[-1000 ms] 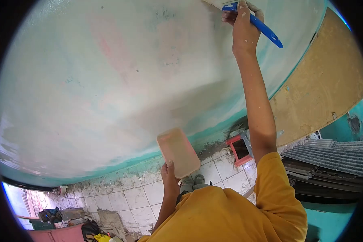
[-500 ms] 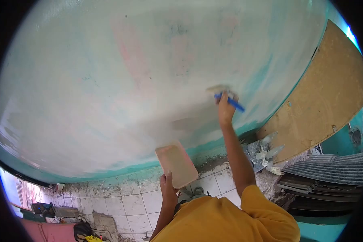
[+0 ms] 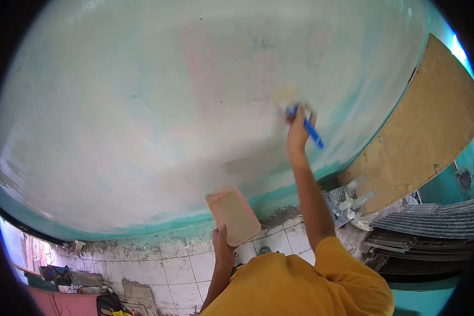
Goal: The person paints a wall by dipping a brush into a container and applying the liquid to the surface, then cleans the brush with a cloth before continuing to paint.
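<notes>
My right hand is closed around a paintbrush with a blue handle. Its pale bristles point up and left against the wall, slightly blurred. Whitish paint covers most of that wall, with teal and pink patches showing through. Low and near my body, my left hand grips the near left edge of a shallow plastic tray, thumb on top. The tray is pinkish at its rim and coated inside with a pale beige film.
A brown board leans at the right. Below it lie clear plastic bottles and stacked corrugated sheets. White tiles cover the floor. Bottom left, a pink surface stands near a dark bag.
My right hand has moved the paintbrush a little upward along the wall, and its bristles now point more upward. The left hand still holds the tray. The view has shifted slightly.
</notes>
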Available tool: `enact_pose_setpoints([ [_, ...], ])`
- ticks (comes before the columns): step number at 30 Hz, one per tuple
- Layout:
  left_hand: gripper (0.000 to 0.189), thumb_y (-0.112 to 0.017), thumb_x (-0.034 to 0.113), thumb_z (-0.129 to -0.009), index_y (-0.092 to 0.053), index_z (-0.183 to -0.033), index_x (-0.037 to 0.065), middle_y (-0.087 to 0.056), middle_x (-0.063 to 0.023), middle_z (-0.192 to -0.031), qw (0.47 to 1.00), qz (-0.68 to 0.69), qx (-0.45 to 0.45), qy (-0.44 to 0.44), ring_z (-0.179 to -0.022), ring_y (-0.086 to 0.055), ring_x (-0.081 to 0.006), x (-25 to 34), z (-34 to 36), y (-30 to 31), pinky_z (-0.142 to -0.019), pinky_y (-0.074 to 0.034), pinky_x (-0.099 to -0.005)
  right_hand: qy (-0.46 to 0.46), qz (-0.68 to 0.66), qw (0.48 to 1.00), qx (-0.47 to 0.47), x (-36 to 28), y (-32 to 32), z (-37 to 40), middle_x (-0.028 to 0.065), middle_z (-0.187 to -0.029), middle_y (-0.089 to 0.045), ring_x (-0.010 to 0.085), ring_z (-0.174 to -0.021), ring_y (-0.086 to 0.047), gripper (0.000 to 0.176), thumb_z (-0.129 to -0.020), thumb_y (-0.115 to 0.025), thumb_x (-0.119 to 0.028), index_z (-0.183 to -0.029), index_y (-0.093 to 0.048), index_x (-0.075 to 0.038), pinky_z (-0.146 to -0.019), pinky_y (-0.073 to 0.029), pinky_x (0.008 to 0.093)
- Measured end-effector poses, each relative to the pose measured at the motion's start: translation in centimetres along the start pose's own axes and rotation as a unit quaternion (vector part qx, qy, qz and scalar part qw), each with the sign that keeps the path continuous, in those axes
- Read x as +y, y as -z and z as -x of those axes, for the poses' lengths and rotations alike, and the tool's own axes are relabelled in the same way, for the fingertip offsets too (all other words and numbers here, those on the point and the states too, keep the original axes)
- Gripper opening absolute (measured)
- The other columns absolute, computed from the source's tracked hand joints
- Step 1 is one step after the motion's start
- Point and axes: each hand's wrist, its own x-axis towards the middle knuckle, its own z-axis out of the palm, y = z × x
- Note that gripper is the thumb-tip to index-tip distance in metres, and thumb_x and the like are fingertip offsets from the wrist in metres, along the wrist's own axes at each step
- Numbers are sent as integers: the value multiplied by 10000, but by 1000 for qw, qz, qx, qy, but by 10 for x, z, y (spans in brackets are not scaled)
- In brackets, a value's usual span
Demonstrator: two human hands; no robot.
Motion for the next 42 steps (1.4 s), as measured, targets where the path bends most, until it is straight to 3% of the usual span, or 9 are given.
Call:
enact_pose_setpoints([
  [2,666,-593,470,-943,-320,-1302,-20,-496,-190,-1251,1000,-1,7,2,-1102,-607,-282,11,-1,10,-845,-583,-425,-40,61,996,43,53,47,40,95,-840,-602,159,-644,-593,280,-986,-565,-200,-1186,-428,-60,-523,-483,293],
  [6,654,-593,444,-950,-316,-1309,-27,-497,-200,-1243,1000,-5,27,3,-1099,-608,-288,32,2,28,-841,-584,-424,-44,143,987,61,59,54,64,108,-768,-595,169,-566,-587,258,-985,-564,-178,-1152,-418,-47,-460,-463,290],
  [13,644,-603,435,-946,-323,-1298,-27,-497,-201,-1245,1000,17,-15,13,-1108,-604,-291,52,-3,72,-847,-582,-435,130,176,975,-33,-89,-111,-25,100,-717,-613,169,-574,-590,145,-953,-523,-146,-934,-499,-4,-540,-490,308],
  [18,655,-618,436,-938,-321,-1286,-33,-498,-201,-1235,1000,-6,-15,25,-1114,-600,-289,59,-3,94,-857,-582,-437,193,34,978,-75,-160,-182,-29,127,-791,-638,199,-649,-626,190,-968,-499,-158,-1047,-451,9,-636,-548,319],
  [27,606,-607,403,-950,-326,-1269,-29,-502,-200,-1222,999,-7,-35,37,-1094,-608,-281,74,0,119,-839,-591,-425,-45,128,986,95,49,-8,89,107,-789,-602,173,-621,-600,216,-987,-547,-193,-1083,-421,-46,-524,-504,314],
  [30,601,-602,397,-954,-325,-1269,-33,-504,-199,-1220,998,-4,-40,38,-1092,-611,-282,76,0,123,-840,-593,-422,-50,168,982,74,50,0,95,104,-777,-602,169,-601,-597,209,-986,-548,-186,-1057,-417,-40,-509,-503,315],
  [32,605,-600,397,-955,-322,-1272,-37,-504,-200,-1220,998,-6,-37,46,-1094,-612,-284,78,3,125,-845,-593,-424,43,235,971,21,26,-22,65,91,-742,-612,159,-596,-603,216,-983,-560,-198,-1028,-447,-19,-536,-504,299],
  [37,634,-592,405,-958,-312,-1289,-57,-496,-209,-1231,997,-22,-47,58,-1108,-607,-298,81,4,129,-864,-586,-436,182,179,965,-60,-102,-157,22,99,-760,-637,176,-618,-620,223,-971,-561,-195,-1006,-488,13,-591,-518,308],
  [42,626,-587,409,-960,-320,-1291,-51,-498,-203,-1235,998,-22,-25,54,-1097,-614,-288,86,7,131,-864,-585,-425,140,71,987,-39,-79,-156,45,105,-804,-633,177,-653,-617,299,-972,-575,-217,-1154,-451,-16,-622,-526,314],
])
